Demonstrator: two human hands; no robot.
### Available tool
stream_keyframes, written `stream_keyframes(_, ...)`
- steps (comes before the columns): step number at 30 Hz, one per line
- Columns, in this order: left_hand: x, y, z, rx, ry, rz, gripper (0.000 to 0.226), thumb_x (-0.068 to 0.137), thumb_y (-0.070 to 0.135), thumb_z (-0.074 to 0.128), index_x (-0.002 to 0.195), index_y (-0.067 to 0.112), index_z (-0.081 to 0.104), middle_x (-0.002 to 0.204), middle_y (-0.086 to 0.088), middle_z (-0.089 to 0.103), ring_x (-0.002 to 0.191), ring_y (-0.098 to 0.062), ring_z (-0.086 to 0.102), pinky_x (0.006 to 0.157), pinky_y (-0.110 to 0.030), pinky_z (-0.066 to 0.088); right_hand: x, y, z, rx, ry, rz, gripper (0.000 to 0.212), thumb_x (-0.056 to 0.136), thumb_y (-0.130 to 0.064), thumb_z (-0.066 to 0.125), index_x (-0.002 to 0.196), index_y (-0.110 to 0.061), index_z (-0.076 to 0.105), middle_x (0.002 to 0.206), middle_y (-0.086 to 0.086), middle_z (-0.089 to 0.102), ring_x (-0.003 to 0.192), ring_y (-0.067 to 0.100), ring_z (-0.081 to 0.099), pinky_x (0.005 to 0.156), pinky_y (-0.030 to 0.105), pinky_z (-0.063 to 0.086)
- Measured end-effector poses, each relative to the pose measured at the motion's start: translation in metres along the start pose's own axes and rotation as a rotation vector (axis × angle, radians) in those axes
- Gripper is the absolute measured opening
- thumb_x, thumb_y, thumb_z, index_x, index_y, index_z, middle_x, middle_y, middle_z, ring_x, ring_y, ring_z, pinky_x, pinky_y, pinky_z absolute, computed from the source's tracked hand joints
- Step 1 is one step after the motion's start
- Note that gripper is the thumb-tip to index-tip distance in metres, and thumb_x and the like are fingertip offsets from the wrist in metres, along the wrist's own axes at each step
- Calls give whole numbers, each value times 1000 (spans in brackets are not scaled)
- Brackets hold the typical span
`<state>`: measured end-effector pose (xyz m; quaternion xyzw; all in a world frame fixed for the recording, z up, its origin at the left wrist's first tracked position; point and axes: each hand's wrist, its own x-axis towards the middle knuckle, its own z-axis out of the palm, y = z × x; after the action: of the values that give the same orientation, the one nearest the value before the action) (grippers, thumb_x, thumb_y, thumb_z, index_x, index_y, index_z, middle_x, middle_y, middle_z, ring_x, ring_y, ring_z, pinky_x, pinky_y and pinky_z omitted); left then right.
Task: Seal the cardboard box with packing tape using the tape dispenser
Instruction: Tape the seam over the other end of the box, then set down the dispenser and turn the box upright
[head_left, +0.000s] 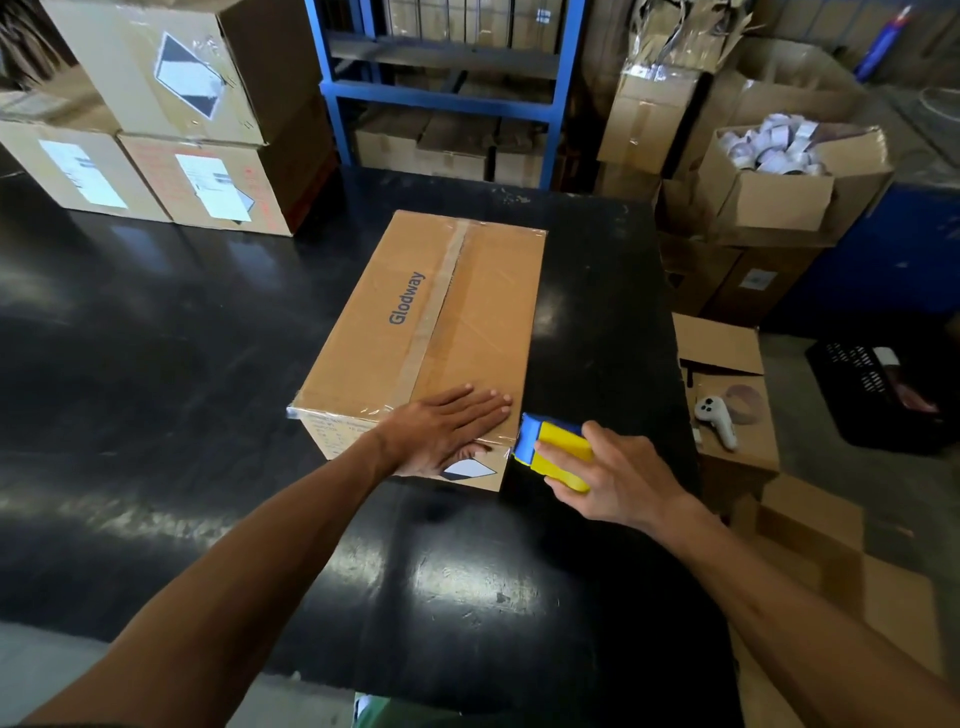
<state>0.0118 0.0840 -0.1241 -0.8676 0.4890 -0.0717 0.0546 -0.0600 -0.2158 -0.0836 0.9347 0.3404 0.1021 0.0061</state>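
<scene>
We are seeing the right hand (618, 478) wrapping its grip around the yellow and blue tape dispenser (553, 451), holding its blue head against the near right corner of the cardboard box (431, 332). The left hand (449, 428) is lying flat, fingers straight, on the box's top near that edge. The box is sitting on the black worktop (156, 364), with 1 strip of tape (434, 317) running along its top seam.

Looks to me like warehouse packing area: I see labelled cartons (156, 114) stacked on black worktop (156, 338), blue steel shelving (447, 98) behind, open carton of tape rolls (779, 176) at right, flattened cardboard (831, 561) on floor.
</scene>
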Motion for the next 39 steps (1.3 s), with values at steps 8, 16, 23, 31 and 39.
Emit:
stream_keyframes(8, -1, 2, 2, -14, 62, 10, 63, 107, 44, 33, 157, 7, 21, 165, -9, 19, 153, -21, 14, 123, -42, 20, 2, -12, 15, -85, -72, 42, 43, 85, -51, 53, 118, -28, 65, 89, 15, 58, 63, 27, 61, 44, 32, 49)
stream_keyframes(16, -2, -1, 5, -61, 48, 10, 62, 108, 44, 31, 158, 9, 18, 165, -7, 17, 153, -21, 12, 122, -43, 22, -3, -31, 18, 140, -160, 548, 50, 81, -66, 55, 128, -49, 57, 92, 7, 58, 74, 30, 66, 63, 37, 51)
stream_keyframes(23, 3, -2, 5, -150, 149, 3, 64, 103, 48, 35, 158, 20, 20, 161, -7, 33, 146, -23, 35, 121, -43, 24, -28, -23, 13, 548, -74, 1114, 47, 79, -65, 59, 124, -49, 59, 109, 1, 70, 104, 25, 64, 83, 31, 47)
stream_keyframes(31, 48, 26, -8, -118, 120, -33, 42, 104, 47, 30, 121, 28, 63, 127, -27, 50, 117, -45, 49, 103, -51, 41, -54, -19, 19, 925, 139, 1367, 46, 79, -52, 74, 120, -33, 70, 119, -7, 70, 103, 10, 63, 88, 23, 45)
stream_keyframes(39, 61, 31, 0, -194, -40, -333, 92, 91, 65, 29, 157, 3, 10, 165, -19, 3, 153, -31, 1, 124, -50, 6, -64, 5, 33, 1084, 230, 1460, 42, 81, -49, 73, 119, -31, 71, 116, -9, 69, 107, 11, 60, 96, 29, 46)
